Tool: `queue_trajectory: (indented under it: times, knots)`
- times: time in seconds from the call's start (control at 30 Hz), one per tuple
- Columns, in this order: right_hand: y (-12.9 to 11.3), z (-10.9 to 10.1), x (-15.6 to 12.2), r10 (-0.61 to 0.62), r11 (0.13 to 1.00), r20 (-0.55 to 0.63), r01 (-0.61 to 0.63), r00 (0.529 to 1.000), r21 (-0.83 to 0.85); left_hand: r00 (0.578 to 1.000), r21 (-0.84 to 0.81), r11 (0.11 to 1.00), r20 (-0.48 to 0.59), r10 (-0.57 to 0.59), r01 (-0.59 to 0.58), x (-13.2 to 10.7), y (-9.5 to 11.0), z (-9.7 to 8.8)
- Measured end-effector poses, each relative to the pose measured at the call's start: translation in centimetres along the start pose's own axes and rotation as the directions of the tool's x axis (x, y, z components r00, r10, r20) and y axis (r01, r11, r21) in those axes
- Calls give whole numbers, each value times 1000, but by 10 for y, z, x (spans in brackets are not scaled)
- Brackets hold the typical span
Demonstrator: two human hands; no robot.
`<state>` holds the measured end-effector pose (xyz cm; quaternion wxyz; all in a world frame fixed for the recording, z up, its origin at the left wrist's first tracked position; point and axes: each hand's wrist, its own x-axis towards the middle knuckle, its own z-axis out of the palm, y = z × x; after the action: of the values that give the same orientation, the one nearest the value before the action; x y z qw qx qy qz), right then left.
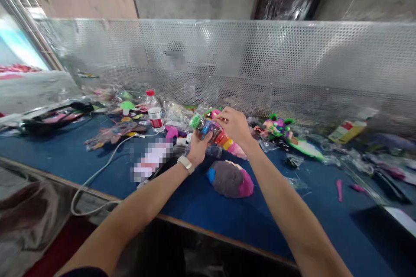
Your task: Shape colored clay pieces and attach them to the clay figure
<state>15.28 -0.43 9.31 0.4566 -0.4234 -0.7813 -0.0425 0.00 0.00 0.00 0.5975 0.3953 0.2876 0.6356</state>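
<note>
My left hand [198, 148], with a pale band on its wrist, is closed around a small multicoloured item [208, 128] with green, blue and purple parts and a shiny, clear-looking surface; its exact kind is unclear. Just to the right and slightly higher, my right hand [234, 124] has its fingers pinched together beside that item. Whatever sits in the pinch is too small to make out. Below both hands a lump of modelling clay [226, 178], grey with pink and blue patches, lies on the blue table [201, 212].
Behind the table stands a perforated metal panel [292, 52]. A red-capped bottle [151, 100] and a clear cup [155, 117] are at left, near a white cable [108, 162]. A colourful clay figure [277, 126], plastic wrappers and a yellow carton [347, 132] lie at right.
</note>
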Motion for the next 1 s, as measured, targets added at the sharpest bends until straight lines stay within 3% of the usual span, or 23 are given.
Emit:
queue_trajectory:
  times: [0.27,0.43,0.6,0.77,1.0]
  knots:
    - [5,-6,3,245,958,-229,-198,942,209,989,-48,998,143,-26,33,-2,-4,5]
    - [6,-7,-2,111,991,-144,-99,983,92,995,-32,998,87,-43,46,-4,7,5]
    - [7,-8,-3,52,995,-36,-49,998,84,993,36,995,-68,94,-91,3,23,0]
    - [11,-6,-3,129,989,-96,-121,987,86,987,134,978,4,159,-158,8,19,-2]
    - [17,-6,-3,176,981,-206,-153,963,121,982,170,969,99,163,-178,10,8,-5]
